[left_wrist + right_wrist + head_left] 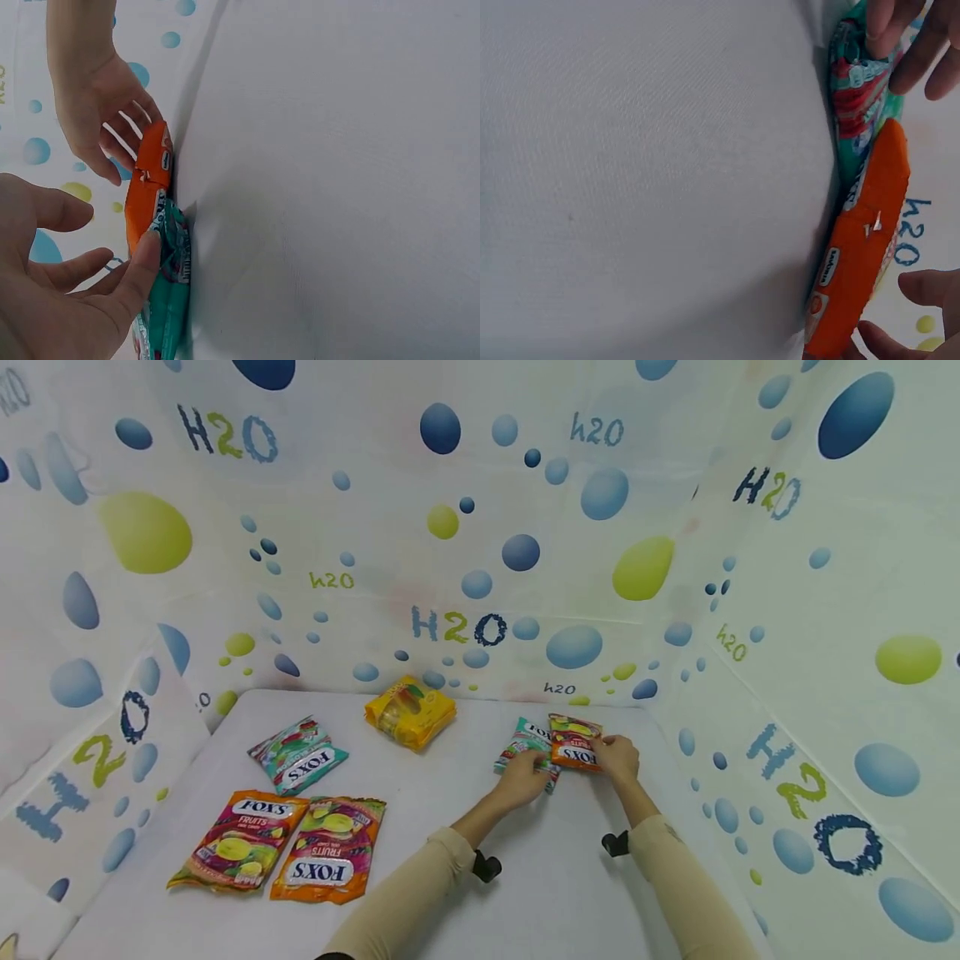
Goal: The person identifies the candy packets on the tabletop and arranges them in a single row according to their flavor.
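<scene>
Fingers (534, 759) touch teal packet (523, 740) and orange packet (574, 739) near table's far edge (487, 704).

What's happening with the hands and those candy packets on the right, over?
Left hand touching teal packet; right hand touching small orange packet. Orange overlaps teal's edge. Yellow pack apart to the left, not in the way.

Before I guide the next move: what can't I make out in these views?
Head view: part of the teal packet at the hands, behind the left hand.
Left wrist view: that packet's near end, cut off by the bottom edge.
Right wrist view: most of the right hand, cut off by the right edge.
Head view: the yellow packet's fine print, too small.
</scene>
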A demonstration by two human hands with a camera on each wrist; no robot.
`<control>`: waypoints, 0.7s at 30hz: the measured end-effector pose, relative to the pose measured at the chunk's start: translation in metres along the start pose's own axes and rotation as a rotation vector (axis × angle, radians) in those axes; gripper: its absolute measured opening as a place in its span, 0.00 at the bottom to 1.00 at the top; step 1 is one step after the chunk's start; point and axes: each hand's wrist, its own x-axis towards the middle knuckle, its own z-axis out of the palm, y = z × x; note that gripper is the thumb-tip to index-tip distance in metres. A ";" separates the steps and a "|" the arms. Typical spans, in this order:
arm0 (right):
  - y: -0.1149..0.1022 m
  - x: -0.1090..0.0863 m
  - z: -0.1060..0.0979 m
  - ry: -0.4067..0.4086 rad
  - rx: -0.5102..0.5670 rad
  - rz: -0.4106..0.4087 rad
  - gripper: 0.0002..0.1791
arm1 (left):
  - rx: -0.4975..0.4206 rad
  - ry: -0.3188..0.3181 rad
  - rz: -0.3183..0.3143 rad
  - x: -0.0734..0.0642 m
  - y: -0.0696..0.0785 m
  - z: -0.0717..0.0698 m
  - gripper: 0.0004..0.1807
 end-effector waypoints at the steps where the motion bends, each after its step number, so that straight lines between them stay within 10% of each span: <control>1: 0.001 0.000 0.001 -0.010 -0.001 0.004 0.28 | -0.008 0.002 -0.008 0.001 0.001 0.001 0.23; 21: 0.018 0.019 0.006 -0.064 0.121 0.185 0.35 | -0.108 -0.053 -0.108 0.015 0.003 0.003 0.29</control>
